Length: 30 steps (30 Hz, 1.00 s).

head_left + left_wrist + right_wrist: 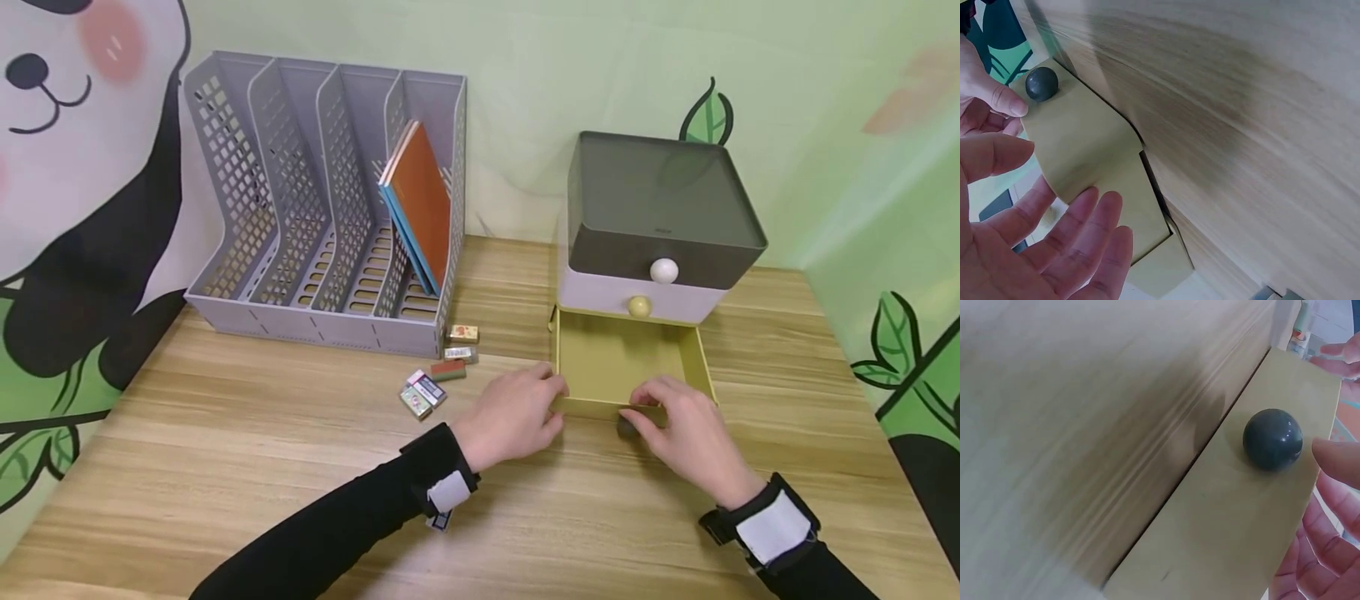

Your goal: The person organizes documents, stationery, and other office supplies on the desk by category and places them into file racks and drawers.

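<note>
A yellow drawer (pixel 600 407) stands pulled out from the bottom of a small desktop drawer unit (pixel 667 200). Its front panel carries a round dark grey knob (pixel 1272 440). My right hand (pixel 686 429) pinches the top edge of that panel, the thumb in front close to the knob and the fingers over the inner side. At the drawer's front left corner is my left hand (pixel 517 414), with relaxed fingers (pixel 1075 219) touching the side wall. Several small erasers (pixel 447 370) lie on the table to the left of that hand.
A grey slotted file rack (pixel 322 325) stands at the back left, with orange and blue booklets (pixel 423 208) leaning in its right compartment. Another eraser (pixel 440 522) shows partly from under the left sleeve. White and yellow knobs mark the upper drawers. Behind hangs a panda-print backdrop (pixel 517 108).
</note>
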Motion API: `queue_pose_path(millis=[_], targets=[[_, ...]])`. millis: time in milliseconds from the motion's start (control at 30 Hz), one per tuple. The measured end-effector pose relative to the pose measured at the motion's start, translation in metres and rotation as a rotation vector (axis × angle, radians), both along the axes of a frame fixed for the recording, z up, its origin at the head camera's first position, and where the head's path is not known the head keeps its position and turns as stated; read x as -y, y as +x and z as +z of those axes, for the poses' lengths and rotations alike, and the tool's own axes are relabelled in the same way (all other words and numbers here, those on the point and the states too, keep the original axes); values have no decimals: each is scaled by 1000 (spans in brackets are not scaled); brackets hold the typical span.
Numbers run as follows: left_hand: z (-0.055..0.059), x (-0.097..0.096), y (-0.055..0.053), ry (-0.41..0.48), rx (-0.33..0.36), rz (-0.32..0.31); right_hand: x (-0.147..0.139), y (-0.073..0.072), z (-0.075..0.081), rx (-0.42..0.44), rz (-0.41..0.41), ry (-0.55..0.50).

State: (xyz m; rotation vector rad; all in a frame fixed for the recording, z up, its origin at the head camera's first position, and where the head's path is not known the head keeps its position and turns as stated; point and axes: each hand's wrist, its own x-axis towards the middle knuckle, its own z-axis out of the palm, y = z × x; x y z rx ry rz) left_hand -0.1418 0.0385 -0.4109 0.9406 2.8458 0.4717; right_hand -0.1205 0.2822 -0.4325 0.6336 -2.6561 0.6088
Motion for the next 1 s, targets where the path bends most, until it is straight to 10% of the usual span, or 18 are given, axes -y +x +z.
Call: queue_pose_path(millis=[500,700,833,1000], targets=[[8,4,6,-5,40,-28,-1,9,3,24,46,2],[22,14,-27,-27,-62,30,6,6,9,-27,46,-53],[25,17,-56,-233,-162,102,16,4,13,-48,52,-78],[20,16,-78,-492,-102,195,26,1,17,-35,75,-96]])
